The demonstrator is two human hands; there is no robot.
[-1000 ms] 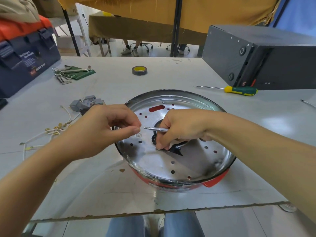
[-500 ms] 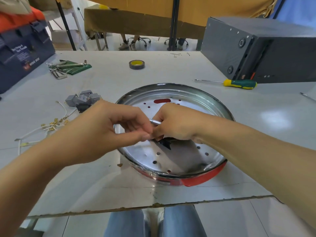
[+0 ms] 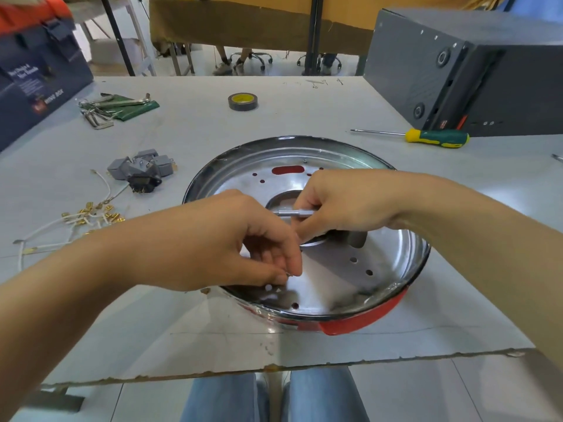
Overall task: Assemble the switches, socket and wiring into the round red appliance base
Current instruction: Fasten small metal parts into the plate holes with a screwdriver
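Observation:
The round red appliance base (image 3: pixel 362 322) sits in front of me, its shiny perforated metal plate (image 3: pixel 380 269) facing up. My right hand (image 3: pixel 341 202) grips a small silver screwdriver bit (image 3: pixel 292 212) over the plate's central opening. My left hand (image 3: pixel 243 245) has curled fingers pinching something tiny at the plate's near left rim; I cannot make out what it is. Grey switches and a black socket (image 3: pixel 140 172) lie in a cluster left of the base. White wires with brass terminals (image 3: pixel 88 216) are scattered nearer the left edge.
A green-and-yellow screwdriver (image 3: pixel 432 137) lies right of the base below a dark grey box (image 3: pixel 475 71). A tape roll (image 3: pixel 242 101) and hex keys on a green pouch (image 3: pixel 112 108) lie farther back. A blue-and-orange toolbox (image 3: pixel 36 71) stands far left. The table's front edge (image 3: pixel 274 367) is ragged.
My left hand has dropped from the screwdriver bit's tip down to the plate's near left rim. My right hand has stayed over the centre, still holding the bit.

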